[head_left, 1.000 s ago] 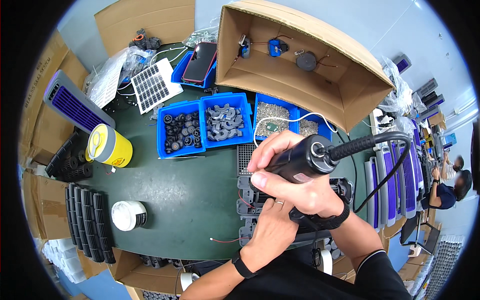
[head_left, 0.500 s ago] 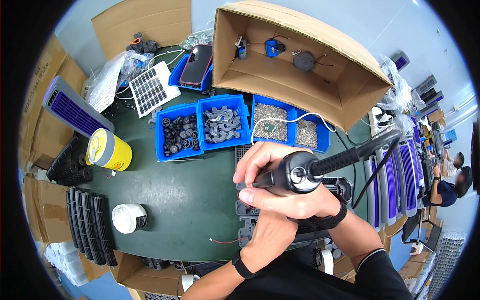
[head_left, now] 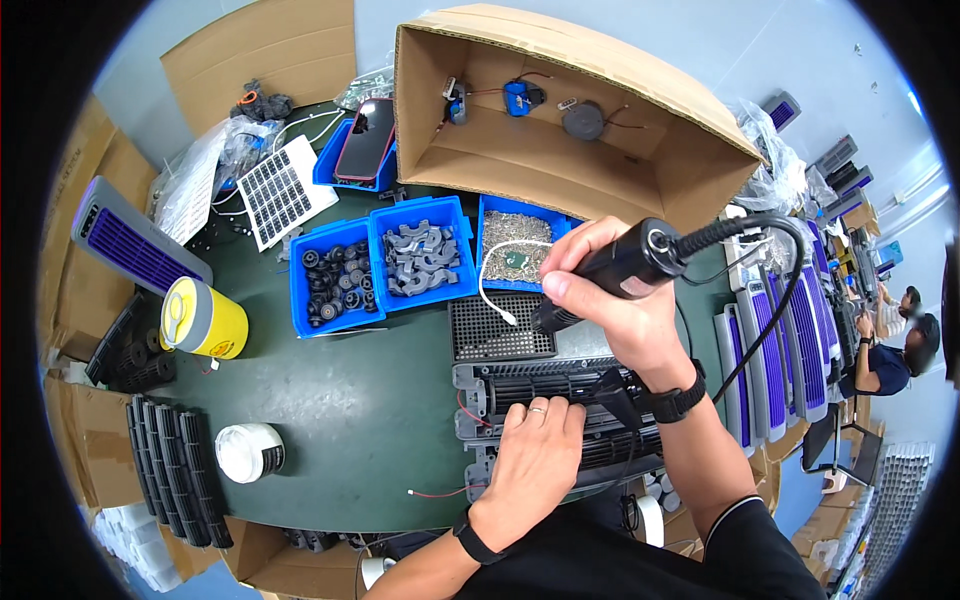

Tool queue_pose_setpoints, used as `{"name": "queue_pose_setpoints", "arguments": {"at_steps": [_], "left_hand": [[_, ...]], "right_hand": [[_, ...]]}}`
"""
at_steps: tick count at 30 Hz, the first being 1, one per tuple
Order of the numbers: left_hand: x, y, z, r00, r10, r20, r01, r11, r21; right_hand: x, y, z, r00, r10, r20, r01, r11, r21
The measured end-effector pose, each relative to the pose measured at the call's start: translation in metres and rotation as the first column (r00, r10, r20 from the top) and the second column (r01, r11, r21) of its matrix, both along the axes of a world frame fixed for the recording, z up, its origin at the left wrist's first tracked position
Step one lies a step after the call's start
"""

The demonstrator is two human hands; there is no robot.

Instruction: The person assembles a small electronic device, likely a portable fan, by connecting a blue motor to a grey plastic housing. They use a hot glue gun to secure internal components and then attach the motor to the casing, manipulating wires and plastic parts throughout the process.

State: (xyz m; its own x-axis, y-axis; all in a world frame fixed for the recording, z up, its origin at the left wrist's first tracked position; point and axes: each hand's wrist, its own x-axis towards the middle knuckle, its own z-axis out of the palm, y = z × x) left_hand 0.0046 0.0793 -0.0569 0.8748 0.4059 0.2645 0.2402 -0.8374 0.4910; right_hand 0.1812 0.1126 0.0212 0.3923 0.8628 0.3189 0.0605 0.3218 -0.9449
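Note:
My right hand [head_left: 632, 318] is wrapped round a black corded electric screwdriver [head_left: 630, 262]. Its nose points down and left, over the right part of a black perforated tray [head_left: 490, 342]; whether it touches the tray cannot be told. My left hand [head_left: 535, 462] lies with its fingers over the near side of a grey plastic housing [head_left: 466, 378], which has a black ribbed fan roller [head_left: 515, 390] in it. A second grey housing [head_left: 480, 462] lies nearer my body, partly under my left hand and the cable. Red wires stick out at the housings' left ends.
Blue bins hold black round parts [head_left: 340, 278], grey curved clips [head_left: 420, 255] and small screws [head_left: 515, 235]. An open carton [head_left: 560, 170] stands behind them. At left are a yellow cup [head_left: 215, 320], a white jar [head_left: 245, 452] and black rollers [head_left: 175, 470]. Purple-grey fan units [head_left: 760, 360] stand at right.
My hands have parted. The right hand has lifted the screwdriver up and away from the housing toward the perforated tray; the left now rests on the housing. The view has shifted slightly.

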Motion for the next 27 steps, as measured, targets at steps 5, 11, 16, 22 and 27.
{"name": "queue_pose_setpoints", "arguments": {"at_steps": [5, 11, 16, 22, 27], "left_hand": [[0.0, 0.001, 0.0, 1.0, -0.006, -0.02, 0.005, 0.999, -0.033], [-0.001, 0.002, 0.001, 1.0, -0.01, -0.007, 0.01, 0.999, -0.04], [-0.001, 0.001, -0.001, 1.0, -0.013, -0.012, 0.012, 0.999, -0.049], [-0.001, 0.002, 0.001, 0.999, -0.015, -0.03, 0.013, 0.999, -0.047], [0.0, 0.003, 0.002, 1.0, -0.01, -0.018, 0.009, 0.998, -0.057]], "right_hand": [[0.007, 0.0, -0.012, 0.998, -0.034, -0.048, 0.033, 0.999, -0.036], [0.009, 0.002, -0.017, 0.998, -0.054, -0.045, 0.051, 0.997, -0.061], [0.007, 0.0, -0.016, 0.997, -0.068, -0.03, 0.065, 0.994, -0.085], [-0.001, 0.001, -0.016, 0.998, -0.065, 0.018, 0.066, 0.996, -0.063], [-0.002, 0.0, -0.011, 0.999, -0.053, -0.005, 0.053, 0.997, -0.057]]}}
